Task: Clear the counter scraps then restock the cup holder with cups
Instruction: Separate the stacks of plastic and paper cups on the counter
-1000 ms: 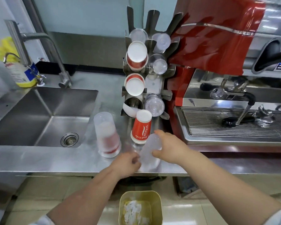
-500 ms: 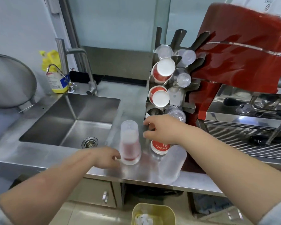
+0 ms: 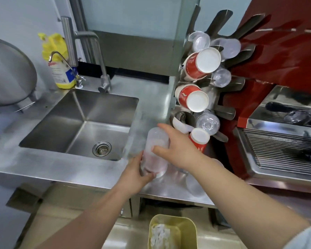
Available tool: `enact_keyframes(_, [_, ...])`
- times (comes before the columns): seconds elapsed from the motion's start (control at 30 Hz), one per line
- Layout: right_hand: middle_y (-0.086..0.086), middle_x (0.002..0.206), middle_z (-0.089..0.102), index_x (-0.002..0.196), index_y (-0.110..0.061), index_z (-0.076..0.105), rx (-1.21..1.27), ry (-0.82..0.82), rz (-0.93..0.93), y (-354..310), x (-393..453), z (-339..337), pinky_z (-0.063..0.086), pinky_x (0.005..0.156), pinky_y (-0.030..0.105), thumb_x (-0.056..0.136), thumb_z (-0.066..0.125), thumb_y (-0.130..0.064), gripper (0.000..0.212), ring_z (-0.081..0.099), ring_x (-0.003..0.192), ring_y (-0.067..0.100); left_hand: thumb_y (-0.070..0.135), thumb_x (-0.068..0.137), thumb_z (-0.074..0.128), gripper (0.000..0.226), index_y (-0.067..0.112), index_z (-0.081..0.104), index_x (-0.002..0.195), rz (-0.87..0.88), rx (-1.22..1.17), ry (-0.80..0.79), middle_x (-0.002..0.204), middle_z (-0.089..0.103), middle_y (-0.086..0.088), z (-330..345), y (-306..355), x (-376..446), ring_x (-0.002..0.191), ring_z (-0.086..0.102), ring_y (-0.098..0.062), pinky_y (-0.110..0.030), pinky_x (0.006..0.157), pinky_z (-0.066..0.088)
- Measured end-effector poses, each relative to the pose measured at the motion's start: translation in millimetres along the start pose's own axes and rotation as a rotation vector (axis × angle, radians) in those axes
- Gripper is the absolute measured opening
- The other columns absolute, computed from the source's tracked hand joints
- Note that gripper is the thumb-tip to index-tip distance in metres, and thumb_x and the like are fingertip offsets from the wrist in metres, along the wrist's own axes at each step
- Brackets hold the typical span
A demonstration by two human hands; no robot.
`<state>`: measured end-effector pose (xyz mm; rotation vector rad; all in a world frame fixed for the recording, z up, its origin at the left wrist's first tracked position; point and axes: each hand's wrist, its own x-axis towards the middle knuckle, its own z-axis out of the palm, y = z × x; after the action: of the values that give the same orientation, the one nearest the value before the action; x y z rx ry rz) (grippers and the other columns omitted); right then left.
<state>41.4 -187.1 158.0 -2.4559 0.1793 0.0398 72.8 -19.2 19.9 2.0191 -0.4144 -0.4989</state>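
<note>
A stack of frosted clear plastic cups (image 3: 155, 150) stands upside down on the steel counter (image 3: 61, 168), tilted a little. My left hand (image 3: 136, 173) grips its lower rim from the left. My right hand (image 3: 176, 148) grips its upper part from the right. Behind them the metal cup holder (image 3: 226, 83) carries red paper cups (image 3: 199, 63) and clear cups (image 3: 207, 122) in its slots. A red paper cup stack (image 3: 198, 140) stands upside down by the holder's foot. Another clear cup stack (image 3: 196, 186) lies on the counter under my right forearm.
A sink (image 3: 83, 126) with a tap (image 3: 90, 56) is at the left, with a yellow soap bottle (image 3: 59, 63) behind it. A red espresso machine (image 3: 285, 105) stands at the right. A yellow waste bin (image 3: 172, 232) holding white scraps sits on the floor below.
My right hand left the red cup stack and moved left onto the frosted stack. My left hand closed round its base. The camera moved closer and to the left.
</note>
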Motion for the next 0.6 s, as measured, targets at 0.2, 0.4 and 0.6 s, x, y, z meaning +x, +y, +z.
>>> enact_keyframes(0.2, [-0.002, 0.137, 0.051, 0.143, -0.028, 0.036, 0.069, 0.051, 0.007, 0.3, -1.8, 6.0, 0.032, 0.092, 0.017, 0.077, 0.075, -0.032, 0.076, 0.047, 0.124, 0.014, 0.049, 0.063, 0.071, 0.075, 0.035, 0.047, 0.133, 0.047, 0.023, 0.072, 0.119, 0.061, 0.008, 5.9, -0.4, 7.6, 0.106, 0.061, -0.008, -0.036, 0.087, 0.054])
enact_keyframes(0.4, [-0.003, 0.132, 0.053, 0.139, -0.029, 0.039, 0.095, 0.071, 0.034, 0.3, -2.3, 8.5, 0.035, 0.093, 0.018, 0.075, 0.075, -0.032, 0.073, 0.048, 0.121, 0.013, 0.046, 0.062, 0.071, 0.081, 0.034, 0.045, 0.137, 0.060, 0.021, 0.077, 0.121, 0.058, 0.010, 5.2, 0.8, 8.0, 0.112, 0.058, -0.010, -0.035, 0.092, 0.051])
enact_keyframes(0.6, [-0.005, 0.123, 0.057, 0.128, -0.031, 0.047, 0.116, 0.111, 0.067, 3.7, -1.7, 15.4, 0.040, 0.087, 0.021, 0.070, 0.075, -0.032, 0.064, 0.053, 0.111, 0.012, 0.049, 0.062, 0.079, 0.091, 0.036, 0.038, 0.143, 0.019, -0.029, 0.077, 0.132, 0.055, 0.008, 14.6, -10.3, 9.9, 0.119, 0.057, -0.008, -0.038, 0.096, 0.052])
